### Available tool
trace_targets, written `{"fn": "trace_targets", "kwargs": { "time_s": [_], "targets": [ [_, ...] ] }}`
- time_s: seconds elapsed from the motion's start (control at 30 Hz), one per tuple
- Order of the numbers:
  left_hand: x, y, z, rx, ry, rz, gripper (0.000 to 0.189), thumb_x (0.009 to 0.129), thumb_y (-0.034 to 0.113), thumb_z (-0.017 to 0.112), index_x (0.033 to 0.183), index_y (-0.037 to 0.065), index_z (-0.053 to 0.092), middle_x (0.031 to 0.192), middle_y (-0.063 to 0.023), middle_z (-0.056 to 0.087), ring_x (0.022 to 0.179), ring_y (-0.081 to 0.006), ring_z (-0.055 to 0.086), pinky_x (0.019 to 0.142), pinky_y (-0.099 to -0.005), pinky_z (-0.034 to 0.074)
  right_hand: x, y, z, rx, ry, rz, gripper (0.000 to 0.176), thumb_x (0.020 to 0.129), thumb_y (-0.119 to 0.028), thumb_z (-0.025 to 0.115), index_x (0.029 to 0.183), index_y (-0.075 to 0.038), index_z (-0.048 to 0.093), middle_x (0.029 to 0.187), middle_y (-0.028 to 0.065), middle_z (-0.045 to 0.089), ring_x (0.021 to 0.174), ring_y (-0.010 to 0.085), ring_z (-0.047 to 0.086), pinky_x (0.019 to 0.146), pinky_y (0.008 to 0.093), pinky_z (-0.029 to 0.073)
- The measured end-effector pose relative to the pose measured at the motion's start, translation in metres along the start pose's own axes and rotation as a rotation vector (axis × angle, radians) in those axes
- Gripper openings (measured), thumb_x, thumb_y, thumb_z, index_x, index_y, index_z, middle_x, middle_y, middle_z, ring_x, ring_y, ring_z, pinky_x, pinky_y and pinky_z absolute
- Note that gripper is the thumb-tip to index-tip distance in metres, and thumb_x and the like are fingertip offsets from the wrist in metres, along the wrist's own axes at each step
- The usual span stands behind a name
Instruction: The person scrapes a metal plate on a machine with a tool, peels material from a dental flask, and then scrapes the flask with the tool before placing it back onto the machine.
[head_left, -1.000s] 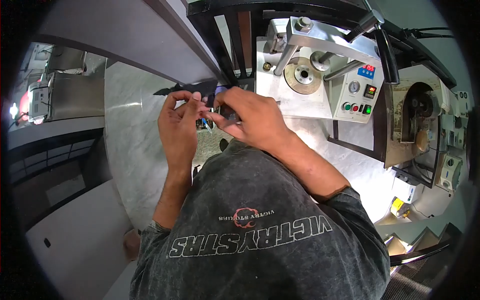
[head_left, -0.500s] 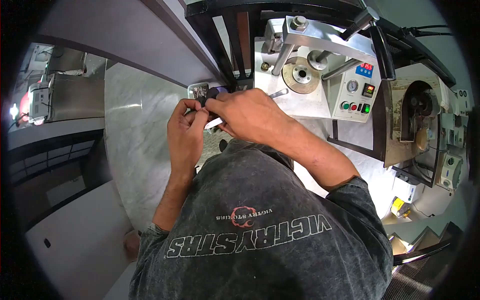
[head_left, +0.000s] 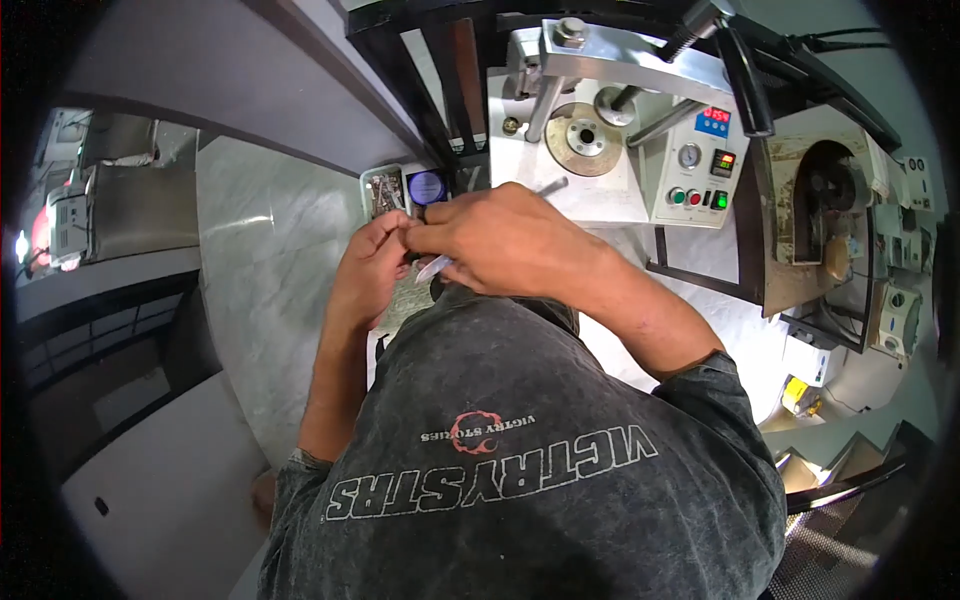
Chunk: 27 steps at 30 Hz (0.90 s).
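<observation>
My left hand [head_left: 368,262] is closed in a pinch, its fingertips meeting those of my right hand. Whatever sits between them is too small or hidden to make out. My right hand [head_left: 505,240] is closed around a slim metal tool. The tool's rounded shank [head_left: 552,187] sticks out beyond the knuckles, and a pale flat end [head_left: 432,268] shows below the fingers. Just past the fingertips stands a pale tray [head_left: 366,196] with small brownish pieces [head_left: 386,190] and a round purple-lidded container [head_left: 427,187].
A bench press [head_left: 640,62] with a round metal plate [head_left: 584,139] and control panel [head_left: 692,170] stands ahead right. A small brass-coloured part [head_left: 511,126] lies on its white base. A dusty machine [head_left: 800,215] is farther right. A grey panel [head_left: 310,70] rises at left.
My hands have lowered slightly toward my body, uncovering the purple lid and more of the tray. A dark object seen at the fingertips no longer shows. The view has shifted a little.
</observation>
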<state>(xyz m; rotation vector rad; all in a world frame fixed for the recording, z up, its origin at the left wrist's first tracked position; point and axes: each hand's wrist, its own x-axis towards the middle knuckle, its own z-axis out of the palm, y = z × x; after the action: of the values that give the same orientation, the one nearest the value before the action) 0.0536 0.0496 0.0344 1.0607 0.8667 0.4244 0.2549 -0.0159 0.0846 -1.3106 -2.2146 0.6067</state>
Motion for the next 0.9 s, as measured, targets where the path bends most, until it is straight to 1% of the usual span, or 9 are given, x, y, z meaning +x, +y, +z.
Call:
{"fn": "trace_targets", "kwargs": {
  "time_s": [0.1,0.17,0.2,0.27,0.3,0.43,0.63,0.73,0.9],
  "targets": [
    [0.002,-0.002,0.000,0.201,0.001,0.060,0.017,0.100,0.013,0.050,0.088,0.005,0.057,0.075,0.0060,0.051,0.065,-0.0022,0.043,0.058,-0.0203,0.034,-0.001,-0.001,0.006,-0.174,-0.018,-0.005,0.022,0.079,-0.017,0.069,0.097,-0.005,0.064,0.085,0.0095,0.067,0.082,0.0297,0.069,0.066,0.0406,0.056],
    [0.001,-0.006,0.001,0.438,0.216,0.236,0.020,0.102,0.016,0.051,0.086,0.005,0.057,0.074,0.0055,0.051,0.066,-0.0030,0.043,0.060,-0.0208,0.035,0.000,-0.004,0.003,-0.170,-0.089,0.017,0.022,0.078,-0.017,0.070,0.095,-0.004,0.063,0.086,0.0099,0.067,0.082,0.0300,0.069,0.066,0.0410,0.056],
    [0.002,-0.005,-0.004,0.440,0.203,0.238,0.020,0.102,0.016,0.051,0.086,0.005,0.057,0.074,0.0055,0.051,0.066,-0.0030,0.043,0.060,-0.0208,0.035,0.000,-0.004,0.002,-0.162,-0.162,0.020,0.023,0.078,-0.018,0.071,0.094,-0.003,0.063,0.086,0.0103,0.067,0.082,0.0302,0.069,0.067,0.0414,0.056],
    [0.002,0.002,-0.011,0.438,0.290,0.222,0.023,0.102,0.018,0.053,0.085,0.005,0.057,0.073,0.0050,0.052,0.067,-0.0029,0.044,0.061,-0.0214,0.035,-0.004,0.001,0.008,-0.146,-0.115,-0.011,0.030,0.078,-0.022,0.073,0.096,-0.002,0.061,0.088,0.0120,0.067,0.084,0.0298,0.069,0.068,0.0420,0.056],
    [-0.002,0.008,-0.013,0.348,0.289,0.120,0.024,0.103,0.019,0.053,0.085,0.004,0.057,0.074,0.0049,0.053,0.069,-0.0029,0.045,0.062,-0.0215,0.036,-0.005,0.004,0.012,-0.110,-0.019,-0.001,0.033,0.078,-0.024,0.074,0.099,-0.003,0.060,0.089,0.0122,0.067,0.085,0.0299,0.069,0.068,0.0418,0.056],
    [-0.010,0.021,0.002,0.342,0.297,0.135,0.024,0.103,0.017,0.053,0.084,0.003,0.056,0.075,0.0044,0.055,0.070,-0.0028,0.046,0.062,-0.0219,0.037,0.002,0.006,0.025,-0.097,0.177,0.075,0.039,0.080,-0.030,0.074,0.104,-0.004,0.058,0.095,0.0117,0.065,0.088,0.0307,0.068,0.071,0.0411,0.056],
    [-0.005,0.014,0.001,0.322,0.221,0.242,0.023,0.104,0.014,0.051,0.085,0.001,0.056,0.077,0.0018,0.059,0.070,-0.0042,0.052,0.064,-0.0230,0.042,0.004,0.002,0.026,-0.094,0.013,0.017,0.041,0.081,-0.030,0.073,0.108,-0.003,0.059,0.098,0.0096,0.065,0.090,0.0297,0.068,0.073,0.0402,0.056],
    [-0.006,0.016,0.013,0.361,0.256,0.219,0.022,0.103,0.012,0.050,0.086,0.001,0.056,0.076,0.0010,0.060,0.070,-0.0049,0.054,0.063,-0.0231,0.044,0.002,0.006,0.035,-0.101,0.185,0.016,0.041,0.080,-0.031,0.073,0.108,-0.004,0.059,0.095,0.0092,0.065,0.087,0.0286,0.068,0.072,0.0392,0.056],
    [-0.001,0.006,0.013,0.240,0.258,0.182,0.022,0.103,0.011,0.050,0.086,0.000,0.057,0.074,0.0007,0.059,0.065,-0.0051,0.053,0.060,-0.0234,0.044,0.000,0.010,0.034,-0.146,0.097,-0.033,0.032,0.081,-0.028,0.071,0.102,-0.005,0.060,0.087,0.0081,0.066,0.081,0.0273,0.069,0.066,0.0393,0.056]
  ]
}}
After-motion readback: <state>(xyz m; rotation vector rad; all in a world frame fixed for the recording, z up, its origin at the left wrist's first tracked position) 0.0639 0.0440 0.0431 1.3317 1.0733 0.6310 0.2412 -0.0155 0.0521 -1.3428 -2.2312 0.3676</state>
